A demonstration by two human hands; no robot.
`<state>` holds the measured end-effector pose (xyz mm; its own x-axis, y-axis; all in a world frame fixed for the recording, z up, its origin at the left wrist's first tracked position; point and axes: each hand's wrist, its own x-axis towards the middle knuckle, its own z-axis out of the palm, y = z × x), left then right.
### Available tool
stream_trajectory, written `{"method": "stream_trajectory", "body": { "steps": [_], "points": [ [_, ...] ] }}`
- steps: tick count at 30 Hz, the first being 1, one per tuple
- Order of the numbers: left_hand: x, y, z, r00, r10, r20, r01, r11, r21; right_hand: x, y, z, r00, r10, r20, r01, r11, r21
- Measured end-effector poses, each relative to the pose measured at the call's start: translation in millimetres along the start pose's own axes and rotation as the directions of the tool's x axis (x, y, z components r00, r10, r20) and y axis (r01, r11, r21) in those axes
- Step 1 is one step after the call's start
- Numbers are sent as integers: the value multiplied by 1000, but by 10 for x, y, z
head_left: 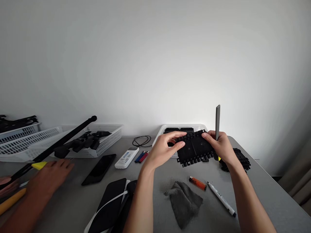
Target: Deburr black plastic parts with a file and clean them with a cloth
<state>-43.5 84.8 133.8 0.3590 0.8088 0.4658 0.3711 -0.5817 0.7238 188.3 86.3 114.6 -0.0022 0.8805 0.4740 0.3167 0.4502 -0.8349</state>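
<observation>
My left hand (164, 147) pinches the left end of a black plastic part (195, 147), a flat plate with rows of small round sockets along its long edges. On the other end, my right hand (220, 144) grips the same part with the thumb on its face. That hand also holds a flat grey file-like tool (218, 121), upright, with a bit of yellow below the palm. The plate is raised above the table, tilted toward me. Behind it stands a white basket (160, 131) with similar black parts. More black parts (239, 160) are stacked by my right wrist.
On the table (157, 194) lie a grey cloth (184, 202), an orange lighter (198, 183), a marker (221, 199), a phone (99, 169), a white box-shaped device (126, 158) and two lighters (142, 157). At left, a co-worker's hands (51, 174) work near baskets (109, 142) with a long black piece (65, 139).
</observation>
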Motion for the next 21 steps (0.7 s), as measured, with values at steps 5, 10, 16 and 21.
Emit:
{"method": "stream_trajectory", "body": {
  "steps": [5,10,16,21],
  "points": [
    [-8,43,190,994,-40,97,27,991,127,-9,18,55,973,2,229,5,999,-32],
    [49,-67,225,999,-50,-14,52,991,126,40,125,7,974,83,211,-71,996,-61],
    [145,-200,234,971,-44,-234,68,993,93,35,138,-66,985,169,35,-167,985,-35],
    [191,-258,278,954,-43,-297,39,999,-20,-22,37,45,993,113,28,-112,993,-28]
  ]
}}
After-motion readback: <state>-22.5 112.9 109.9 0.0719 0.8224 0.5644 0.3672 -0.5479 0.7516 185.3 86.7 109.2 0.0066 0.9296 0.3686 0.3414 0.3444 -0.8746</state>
